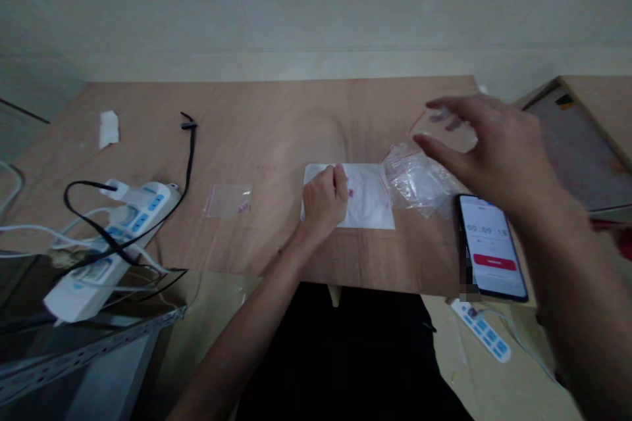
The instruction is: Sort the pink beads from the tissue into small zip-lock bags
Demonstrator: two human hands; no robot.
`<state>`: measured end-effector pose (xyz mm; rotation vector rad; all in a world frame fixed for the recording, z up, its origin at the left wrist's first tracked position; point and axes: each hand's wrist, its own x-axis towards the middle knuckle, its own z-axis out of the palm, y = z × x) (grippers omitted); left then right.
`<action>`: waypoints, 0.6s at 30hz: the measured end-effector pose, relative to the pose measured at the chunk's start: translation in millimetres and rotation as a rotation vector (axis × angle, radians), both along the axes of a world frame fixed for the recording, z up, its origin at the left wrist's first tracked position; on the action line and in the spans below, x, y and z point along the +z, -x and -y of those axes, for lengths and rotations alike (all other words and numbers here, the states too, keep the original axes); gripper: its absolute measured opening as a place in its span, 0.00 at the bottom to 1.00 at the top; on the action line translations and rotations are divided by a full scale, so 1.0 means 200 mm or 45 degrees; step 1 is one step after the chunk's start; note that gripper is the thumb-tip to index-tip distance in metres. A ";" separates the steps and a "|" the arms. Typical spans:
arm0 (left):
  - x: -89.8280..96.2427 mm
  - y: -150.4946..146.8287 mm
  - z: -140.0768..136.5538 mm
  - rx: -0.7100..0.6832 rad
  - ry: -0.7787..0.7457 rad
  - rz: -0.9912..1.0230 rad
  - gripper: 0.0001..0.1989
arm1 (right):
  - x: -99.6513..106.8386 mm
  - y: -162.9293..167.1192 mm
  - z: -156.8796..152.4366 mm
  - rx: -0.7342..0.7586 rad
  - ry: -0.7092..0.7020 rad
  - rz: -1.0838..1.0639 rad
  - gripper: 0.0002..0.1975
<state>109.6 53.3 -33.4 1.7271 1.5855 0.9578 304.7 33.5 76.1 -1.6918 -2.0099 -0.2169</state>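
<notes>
My left hand is closed, resting on the left part of a white sheet; what its fingers hold, if anything, is hidden. Small reddish bits lie beside it, on or under clear plastic. My right hand is raised above the table's right side, thumb and forefinger apart. A clear zip bag with a red seal line is in this hand, and its other fingers show through the plastic. Below lies a pile of clear zip bags, touching the sheet's right edge.
A small zip bag with reddish bits lies left of the sheet. A power strip with tangled cables fills the left edge. A phone showing a timer lies at right; another power strip is below. White scrap sits far left.
</notes>
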 end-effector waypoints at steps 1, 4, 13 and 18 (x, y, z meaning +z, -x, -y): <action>-0.03 0.00 -0.01 -0.103 -0.124 -0.230 0.17 | -0.10 -0.02 0.03 -0.130 -0.009 -0.013 0.23; -0.08 0.00 -0.04 -0.274 -0.283 -0.678 0.15 | -0.40 -0.02 0.10 -0.346 0.123 -0.058 0.29; -0.11 0.00 -0.04 -0.207 -0.431 -0.767 0.16 | -0.63 0.08 0.13 -0.414 0.534 0.076 0.34; -0.06 0.11 -0.04 -0.042 -0.516 -0.574 0.13 | -0.62 0.07 0.15 -0.461 0.427 -0.035 0.34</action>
